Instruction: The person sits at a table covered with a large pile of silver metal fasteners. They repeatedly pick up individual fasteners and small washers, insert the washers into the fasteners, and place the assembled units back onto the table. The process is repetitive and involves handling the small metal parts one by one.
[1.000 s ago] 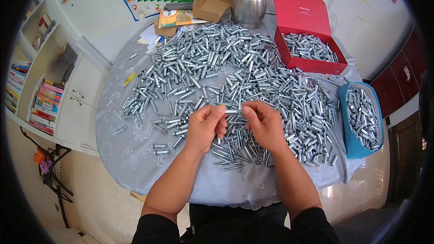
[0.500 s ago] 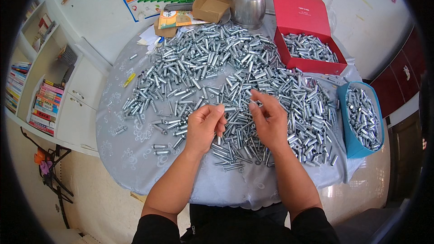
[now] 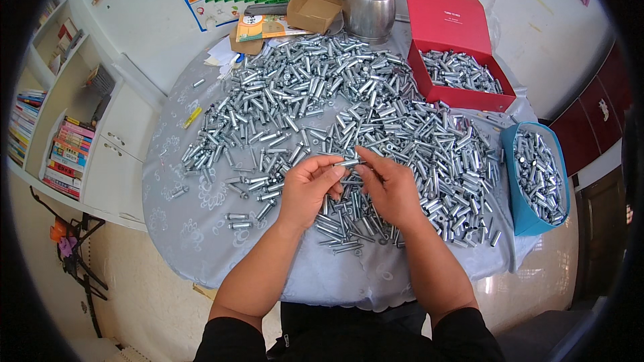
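Between my hands is a silvery sleeve anchor bolt (image 3: 348,163), lying roughly level above the near part of a heap of similar metal pieces. My left hand (image 3: 310,191) pinches one end between thumb and fingers. At the other end, the thumb and forefinger of my right hand (image 3: 390,190) close on it. The heap (image 3: 315,84) of loose anchor bolts and sleeves spreads over the table, around and beyond both hands. Some washers lie among the pieces near my right wrist. My fingers partly cover the held bolt.
A red box (image 3: 463,99) with raised lid and a blue container (image 3: 520,194), both filled with metal pieces, stand on the right. At the back are a steel canister (image 3: 369,7) and an open cardboard box (image 3: 314,8). A patterned grey cloth (image 3: 178,201) covers the table.
My hands have come together; the right has moved left and its fingers have closed on the end of the bolt, where before there was a gap between the hands.
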Demonstrator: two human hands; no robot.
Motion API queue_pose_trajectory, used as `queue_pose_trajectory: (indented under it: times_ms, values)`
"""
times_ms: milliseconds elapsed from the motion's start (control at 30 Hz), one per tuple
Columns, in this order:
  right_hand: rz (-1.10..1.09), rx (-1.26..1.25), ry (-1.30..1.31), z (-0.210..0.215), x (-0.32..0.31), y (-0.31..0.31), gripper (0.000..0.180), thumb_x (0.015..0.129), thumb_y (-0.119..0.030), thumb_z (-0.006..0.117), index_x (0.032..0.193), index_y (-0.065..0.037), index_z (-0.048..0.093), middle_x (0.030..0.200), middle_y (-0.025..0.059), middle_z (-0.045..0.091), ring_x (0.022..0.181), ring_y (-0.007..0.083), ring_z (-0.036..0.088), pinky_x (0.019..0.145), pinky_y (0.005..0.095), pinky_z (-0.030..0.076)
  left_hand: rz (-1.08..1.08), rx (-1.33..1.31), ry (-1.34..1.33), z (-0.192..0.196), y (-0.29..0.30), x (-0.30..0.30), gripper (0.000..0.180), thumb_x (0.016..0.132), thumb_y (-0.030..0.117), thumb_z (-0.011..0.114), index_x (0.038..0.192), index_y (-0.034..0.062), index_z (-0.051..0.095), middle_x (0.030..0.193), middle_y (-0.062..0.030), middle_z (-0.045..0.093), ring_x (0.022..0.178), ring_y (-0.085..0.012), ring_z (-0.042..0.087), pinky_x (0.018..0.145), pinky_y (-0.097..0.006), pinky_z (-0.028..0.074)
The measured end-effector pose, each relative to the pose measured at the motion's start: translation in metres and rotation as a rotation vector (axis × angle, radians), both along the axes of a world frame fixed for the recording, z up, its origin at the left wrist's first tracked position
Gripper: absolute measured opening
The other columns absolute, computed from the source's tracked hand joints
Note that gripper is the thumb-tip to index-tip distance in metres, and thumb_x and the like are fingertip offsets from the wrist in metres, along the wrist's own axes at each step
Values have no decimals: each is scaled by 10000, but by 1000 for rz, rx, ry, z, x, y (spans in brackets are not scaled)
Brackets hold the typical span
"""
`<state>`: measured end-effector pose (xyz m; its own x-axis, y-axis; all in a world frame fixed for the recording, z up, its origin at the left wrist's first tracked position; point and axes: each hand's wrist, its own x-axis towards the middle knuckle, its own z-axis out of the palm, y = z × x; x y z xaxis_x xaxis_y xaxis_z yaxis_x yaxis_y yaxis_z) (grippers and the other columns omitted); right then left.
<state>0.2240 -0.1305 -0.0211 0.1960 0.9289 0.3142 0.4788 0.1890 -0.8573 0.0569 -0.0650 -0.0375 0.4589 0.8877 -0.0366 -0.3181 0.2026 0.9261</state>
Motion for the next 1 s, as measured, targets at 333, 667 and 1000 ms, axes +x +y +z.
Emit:
queue_pose_trajectory:
  times_ms: [333,667,1000]
  values:
    - [139,-155,392,-4,7,1,250,913,-55,652,1154,11,633,883,77,716,623,74,598,560,223,469,-64,8,97,8,-1,-5,257,931,112,659,1126,-55,667,877,-128,716,583,-90,599,495,-213,487]
    - [106,-208,624,8,3,4,128,914,-28,639,1037,5,624,805,22,657,599,43,550,515,190,430,-61,-18,8,6,0,-6,243,932,84,639,1141,-39,654,906,-140,717,591,-102,615,506,-237,517]
    - [-348,117,-16,3,13,3,232,856,11,638,1085,-24,632,970,83,614,589,104,540,538,226,449,131,668,461,7,6,-15,213,904,47,642,1107,10,695,1003,-84,716,671,-74,583,587,-209,471]
